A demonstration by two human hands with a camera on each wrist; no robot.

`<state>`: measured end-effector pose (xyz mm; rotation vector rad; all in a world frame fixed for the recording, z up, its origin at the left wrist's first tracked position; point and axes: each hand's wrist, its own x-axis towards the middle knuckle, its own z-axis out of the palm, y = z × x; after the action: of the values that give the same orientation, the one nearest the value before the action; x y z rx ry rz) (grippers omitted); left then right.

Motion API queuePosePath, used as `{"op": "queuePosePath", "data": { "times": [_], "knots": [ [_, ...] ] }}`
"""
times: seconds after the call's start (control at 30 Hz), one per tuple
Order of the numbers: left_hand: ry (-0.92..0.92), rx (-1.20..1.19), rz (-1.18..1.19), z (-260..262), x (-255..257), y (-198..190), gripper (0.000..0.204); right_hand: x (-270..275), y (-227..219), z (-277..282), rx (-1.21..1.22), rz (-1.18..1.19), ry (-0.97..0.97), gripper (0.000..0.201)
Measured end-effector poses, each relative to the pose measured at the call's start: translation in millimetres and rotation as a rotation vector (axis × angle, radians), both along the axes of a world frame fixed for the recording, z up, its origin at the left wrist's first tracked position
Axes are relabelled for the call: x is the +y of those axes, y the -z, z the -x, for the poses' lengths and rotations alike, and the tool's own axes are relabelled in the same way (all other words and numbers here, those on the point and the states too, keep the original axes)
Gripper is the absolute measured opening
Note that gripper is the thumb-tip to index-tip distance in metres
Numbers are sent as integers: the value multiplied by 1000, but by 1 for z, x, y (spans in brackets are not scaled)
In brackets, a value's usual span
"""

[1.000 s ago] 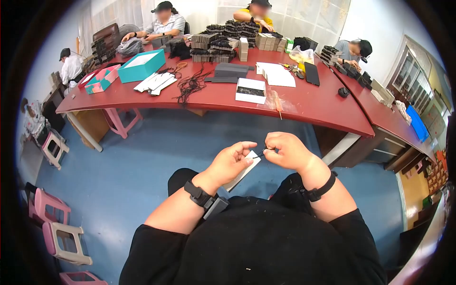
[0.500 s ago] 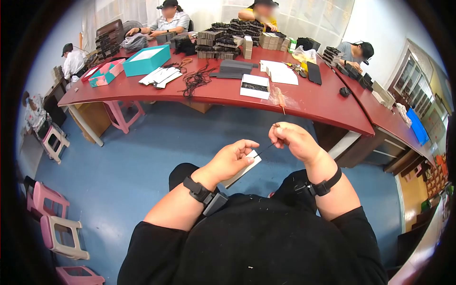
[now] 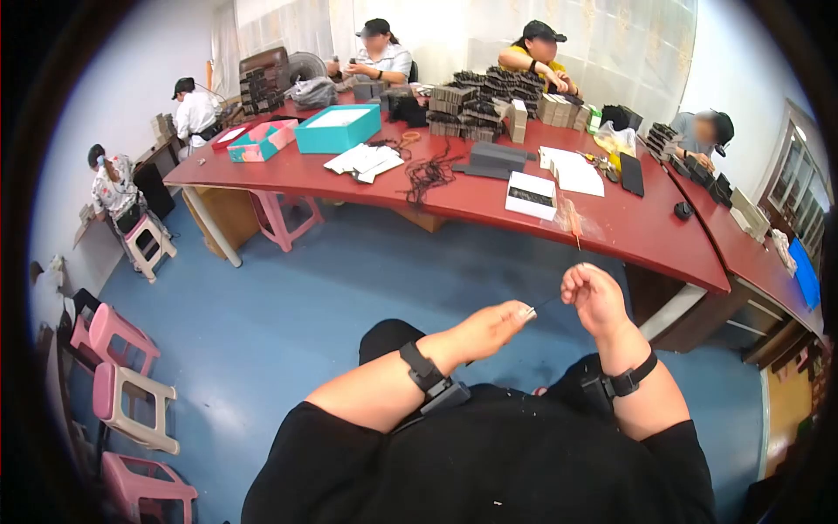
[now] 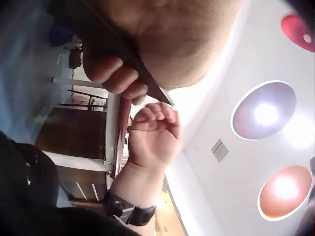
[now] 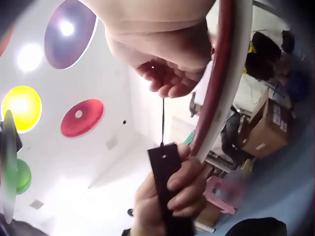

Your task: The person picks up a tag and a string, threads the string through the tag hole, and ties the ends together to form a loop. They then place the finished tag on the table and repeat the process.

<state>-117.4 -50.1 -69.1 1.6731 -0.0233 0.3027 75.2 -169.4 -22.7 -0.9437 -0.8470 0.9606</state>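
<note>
My left hand (image 3: pixel 489 330) grips a narrow flat card, thumb on one side and fingers curled on the other. Its dark face (image 5: pixel 161 169) shows in the right wrist view, with a small hole near the end. From that end a thin black cord (image 5: pixel 163 120) runs straight to my right hand (image 3: pixel 595 297), whose curled fingers pinch it a short way off. In the head view the card is nearly edge-on, mostly hidden by the left hand. Both hands are above my lap, in front of the table.
A red table (image 3: pixel 349 188) stands ahead, bearing a white box (image 3: pixel 531 210) of black strands, loose black cords (image 3: pixel 429 177), white cards (image 3: pixel 365 162), a teal box (image 3: pixel 339 140) and stacked bundles (image 3: pixel 476 113). Several people sit around. Stools (image 3: pixel 144 410) stand at left.
My right hand has moved away from the left, and the cord now stretches between them. The left hand has turned, bringing the card's white face out of sight. The head view has shifted left.
</note>
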Motion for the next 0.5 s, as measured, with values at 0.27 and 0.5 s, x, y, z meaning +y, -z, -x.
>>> {"op": "queuePosePath", "data": {
  "times": [0.27, 0.5],
  "knots": [
    [-70, 179, -951, 11, 40, -59, 47, 7, 7, -14, 61, -3, -17, 20],
    [-88, 93, -1128, -20, 73, -128, 40, 6, -1, -36, 63, -336, 157, 25]
  ]
}}
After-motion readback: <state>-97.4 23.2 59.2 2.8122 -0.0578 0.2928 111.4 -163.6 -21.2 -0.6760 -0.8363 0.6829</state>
